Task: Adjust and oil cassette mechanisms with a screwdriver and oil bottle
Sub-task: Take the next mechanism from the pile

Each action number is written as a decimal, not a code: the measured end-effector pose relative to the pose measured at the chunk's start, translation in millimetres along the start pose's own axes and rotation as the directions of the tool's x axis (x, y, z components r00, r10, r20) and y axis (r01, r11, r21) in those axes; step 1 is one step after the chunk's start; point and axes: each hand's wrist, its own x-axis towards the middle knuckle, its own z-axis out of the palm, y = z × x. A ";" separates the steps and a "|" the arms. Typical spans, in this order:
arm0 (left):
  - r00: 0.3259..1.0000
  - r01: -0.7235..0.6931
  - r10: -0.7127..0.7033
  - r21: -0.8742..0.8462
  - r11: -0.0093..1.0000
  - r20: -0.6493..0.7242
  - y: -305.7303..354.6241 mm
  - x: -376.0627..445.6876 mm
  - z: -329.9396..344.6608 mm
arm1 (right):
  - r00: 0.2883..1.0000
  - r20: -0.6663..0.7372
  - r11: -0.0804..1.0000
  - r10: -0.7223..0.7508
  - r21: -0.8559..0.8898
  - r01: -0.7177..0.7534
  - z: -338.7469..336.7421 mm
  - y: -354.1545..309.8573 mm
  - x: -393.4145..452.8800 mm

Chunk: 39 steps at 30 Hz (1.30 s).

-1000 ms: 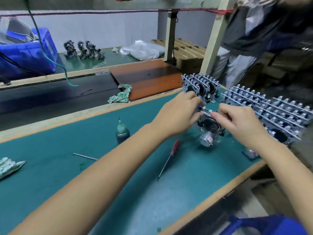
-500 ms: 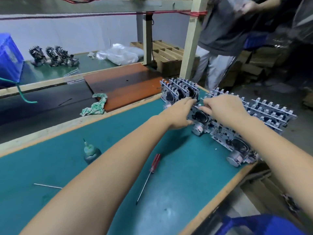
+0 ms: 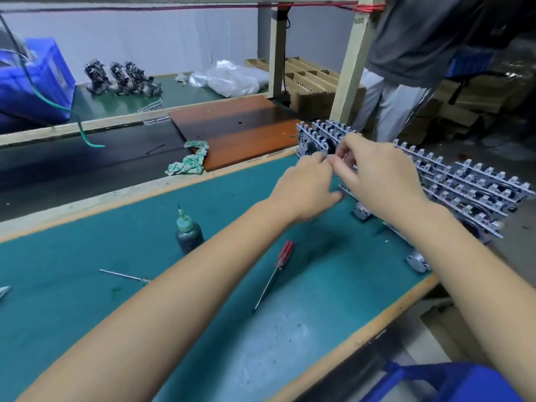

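Rows of grey cassette mechanisms (image 3: 478,192) stand on the green mat (image 3: 87,256) at the right, with a shorter row (image 3: 316,134) behind my hands. Both hands meet over one cassette mechanism (image 3: 361,211) at the front of the rows. My left hand (image 3: 307,190) grips its left edge with curled fingers. My right hand (image 3: 383,181) pinches its top; most of it is hidden beneath my hands. A red-handled screwdriver (image 3: 282,255) lies on the mat below my left wrist. The dark oil bottle (image 3: 188,232) with a green nozzle stands upright further left.
A thin metal rod (image 3: 124,275) lies left of my forearm. A green rag (image 3: 188,162) sits on the dark belt beside a brown board (image 3: 237,129). More mechanisms (image 3: 121,78), a plastic bag (image 3: 229,79) and a blue crate (image 3: 34,79) are behind. A person (image 3: 420,53) stands at back right.
The view has swung back left and tilted. My hands have risen along the mechanism, and my right fingers now pinch its top edge near the back row.
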 end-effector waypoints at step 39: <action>0.054 0.999 -0.758 0.031 0.045 -0.650 -218.5 -504.2 -187.3 | 0.265 0.822 0.191 -0.504 0.405 -0.894 117.3 -555.9 -100.6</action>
